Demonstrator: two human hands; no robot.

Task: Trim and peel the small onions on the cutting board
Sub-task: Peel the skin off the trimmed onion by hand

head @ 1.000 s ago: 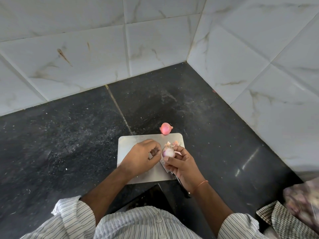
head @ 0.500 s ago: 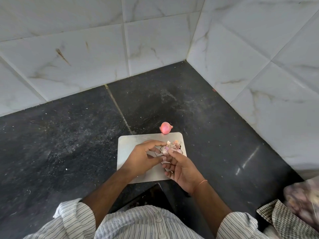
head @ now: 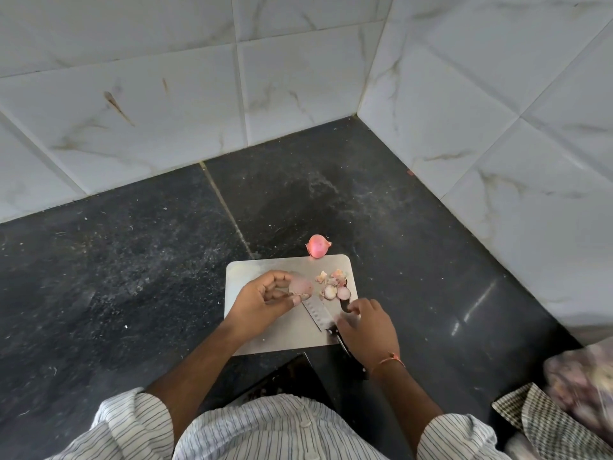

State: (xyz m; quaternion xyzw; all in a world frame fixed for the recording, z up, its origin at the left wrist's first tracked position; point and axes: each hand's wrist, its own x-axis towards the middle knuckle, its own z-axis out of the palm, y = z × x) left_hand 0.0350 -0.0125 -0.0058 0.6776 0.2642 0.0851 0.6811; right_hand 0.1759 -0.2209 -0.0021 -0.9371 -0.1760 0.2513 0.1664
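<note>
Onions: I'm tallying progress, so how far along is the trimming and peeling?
Done: trimmed ends and skins lie on the cutting board. In hand: the left hand holds a peeled-looking onion; the right hand is over the knife handle. Left: one unpeeled onion by the board's far edge.

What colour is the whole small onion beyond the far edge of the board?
Pink-red whole small onion, best seen in the head view.

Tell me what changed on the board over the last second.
The right hand let go of the onion and dropped toward the knife lying on the cutting board. The left hand now holds the onion alone, shifted left. Trimmings lie exposed. The unpeeled onion beyond the board stayed put.
</note>
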